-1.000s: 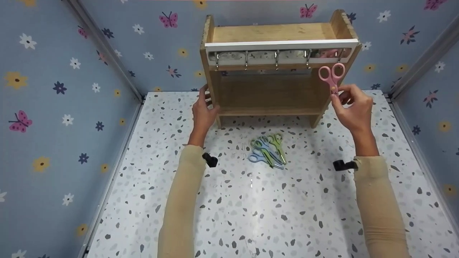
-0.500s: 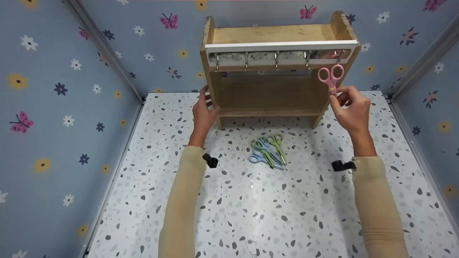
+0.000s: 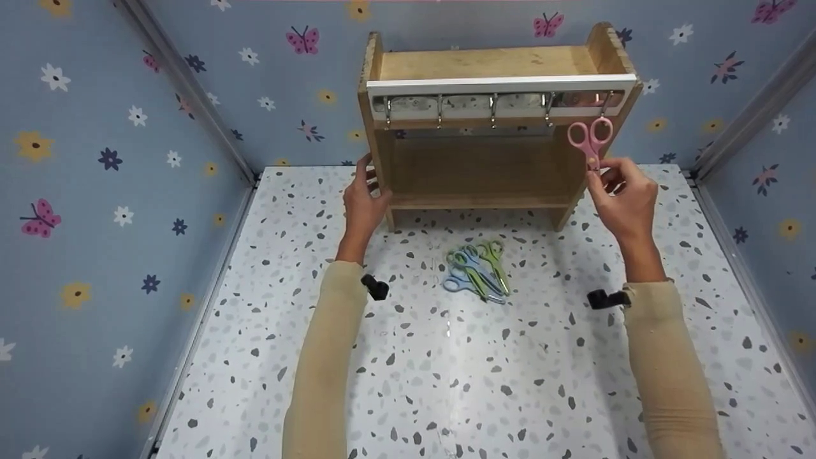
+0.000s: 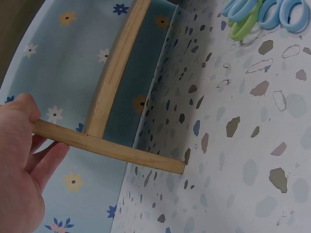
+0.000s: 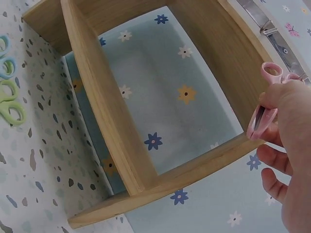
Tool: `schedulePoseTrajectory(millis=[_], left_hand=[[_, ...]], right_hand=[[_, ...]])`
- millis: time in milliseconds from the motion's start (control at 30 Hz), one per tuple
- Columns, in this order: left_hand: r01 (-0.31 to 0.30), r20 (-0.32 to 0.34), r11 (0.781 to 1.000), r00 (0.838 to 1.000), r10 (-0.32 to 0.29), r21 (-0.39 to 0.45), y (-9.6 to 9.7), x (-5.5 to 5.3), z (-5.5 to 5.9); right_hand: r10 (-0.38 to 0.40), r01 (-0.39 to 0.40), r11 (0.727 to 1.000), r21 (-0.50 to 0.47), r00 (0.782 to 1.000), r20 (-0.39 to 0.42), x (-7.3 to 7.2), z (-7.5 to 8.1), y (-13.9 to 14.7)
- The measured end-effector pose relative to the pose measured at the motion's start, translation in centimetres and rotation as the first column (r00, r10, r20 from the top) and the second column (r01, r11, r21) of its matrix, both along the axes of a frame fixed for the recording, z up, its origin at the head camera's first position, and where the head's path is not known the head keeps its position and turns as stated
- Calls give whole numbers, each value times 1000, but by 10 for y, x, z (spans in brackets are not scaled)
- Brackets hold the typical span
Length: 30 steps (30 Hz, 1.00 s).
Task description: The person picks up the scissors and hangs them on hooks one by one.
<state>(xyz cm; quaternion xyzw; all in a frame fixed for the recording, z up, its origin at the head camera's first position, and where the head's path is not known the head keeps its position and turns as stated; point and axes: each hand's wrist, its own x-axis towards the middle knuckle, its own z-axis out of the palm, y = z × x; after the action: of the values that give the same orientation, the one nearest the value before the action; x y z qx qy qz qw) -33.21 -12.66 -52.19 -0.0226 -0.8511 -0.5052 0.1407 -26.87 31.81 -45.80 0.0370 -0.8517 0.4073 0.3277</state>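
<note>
A wooden shelf rack [image 3: 484, 199] stands against the back wall, with a row of metal hooks [image 3: 493, 109] on a white-framed strip along its upper front. My left hand [image 3: 364, 203] grips the rack's left side panel, thumb in front and fingers behind, as the left wrist view also shows. With my right hand [image 3: 625, 194] I pinch pink scissors [image 3: 590, 143] near the blades, finger loops upward. One loop overlaps the rightmost hook [image 3: 604, 105] in the head view; whether it is on the hook, I cannot tell. Right thumb and fingertips are at the rack's right panel.
Several green and blue scissors [image 3: 475, 271] lie in a pile on the speckled white tabletop [image 3: 510, 382], in front of the rack. Blue flowered walls [image 3: 95, 255] enclose the table at the left, back and right.
My right hand has shifted very slightly left, still pinching the pink scissors just below the rightmost hook. The left hand keeps its grip on the rack, and the pile is unchanged.
</note>
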Motion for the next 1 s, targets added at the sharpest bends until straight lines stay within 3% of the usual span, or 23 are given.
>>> schedulePoseTrajectory(millis=[333,833,1000], left_hand=[[11,-47,1000,999,-11,15,-1,2,-3],[5,-2,1000,1000,-5,14,-1,1,-1],[6,-4,1000,1000,-6,15,-1,1,-1]], right_hand=[[-70,70,998,9,996,57,-3,-2,-7],[-153,153,988,16,973,174,-3,-2,-12],[-141,143,990,3,972,185,-1,-1,-14]])
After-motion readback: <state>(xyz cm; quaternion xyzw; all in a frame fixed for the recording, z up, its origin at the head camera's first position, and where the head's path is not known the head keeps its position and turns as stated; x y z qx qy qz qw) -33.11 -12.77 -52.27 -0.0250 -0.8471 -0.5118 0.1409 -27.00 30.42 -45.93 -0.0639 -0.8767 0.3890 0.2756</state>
